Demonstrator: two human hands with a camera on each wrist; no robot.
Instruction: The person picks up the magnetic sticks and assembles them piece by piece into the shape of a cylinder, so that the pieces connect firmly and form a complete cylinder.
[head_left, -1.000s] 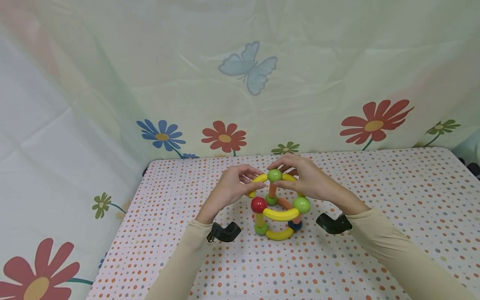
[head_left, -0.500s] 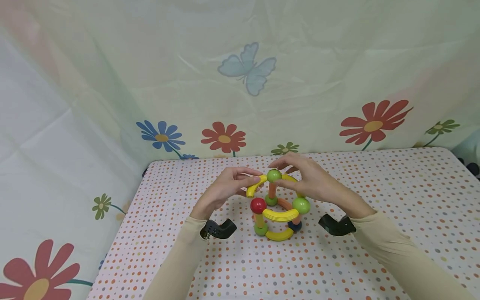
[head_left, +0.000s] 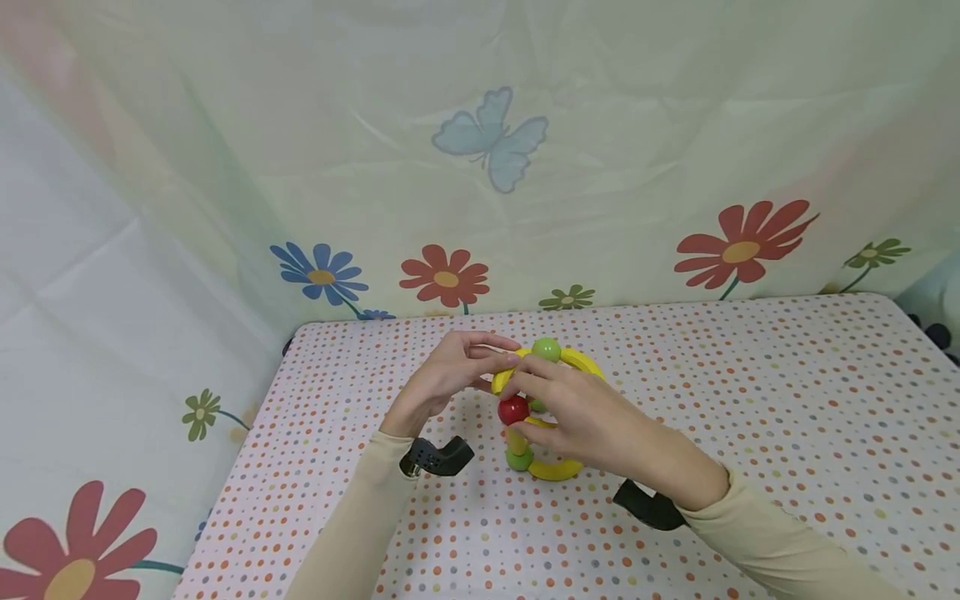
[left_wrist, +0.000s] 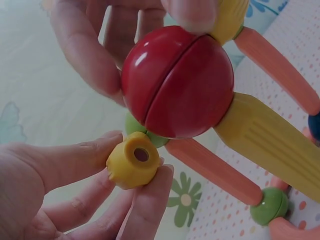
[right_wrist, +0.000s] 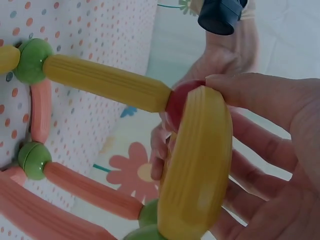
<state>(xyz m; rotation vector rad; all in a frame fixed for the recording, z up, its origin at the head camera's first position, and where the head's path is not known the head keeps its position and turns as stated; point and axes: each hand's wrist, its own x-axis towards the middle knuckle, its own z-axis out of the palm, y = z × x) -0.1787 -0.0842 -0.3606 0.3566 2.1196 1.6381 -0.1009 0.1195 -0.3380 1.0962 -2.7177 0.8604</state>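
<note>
A toy frame of coloured balls and magnetic rods stands on the table. My left hand [head_left: 442, 375] pinches a yellow curved rod [left_wrist: 127, 167] between thumb and fingers; its free end, with a round magnet in it, shows apart from the red ball [left_wrist: 175, 85]. The rod's other end lies by the green ball [head_left: 547, 349] at the back top. My right hand [head_left: 588, 412] holds the red ball between thumb and fingertips and hides the frame's right side. Below the red ball is an upright yellow rod [right_wrist: 107, 82], with another yellow curved rod [right_wrist: 197, 165] beside it.
A dotted cloth covers the table [head_left: 750, 400]. Low on the frame are more green balls [head_left: 519, 459] and a lower yellow curved rod [head_left: 557, 470]. Behind hangs a flowered curtain [head_left: 600, 167]. Each wrist carries a black camera [head_left: 438, 457].
My right hand has left the back green ball and come forward and left to the red ball. My left hand shifted its fingers along the yellow curved rod, then stayed there.
</note>
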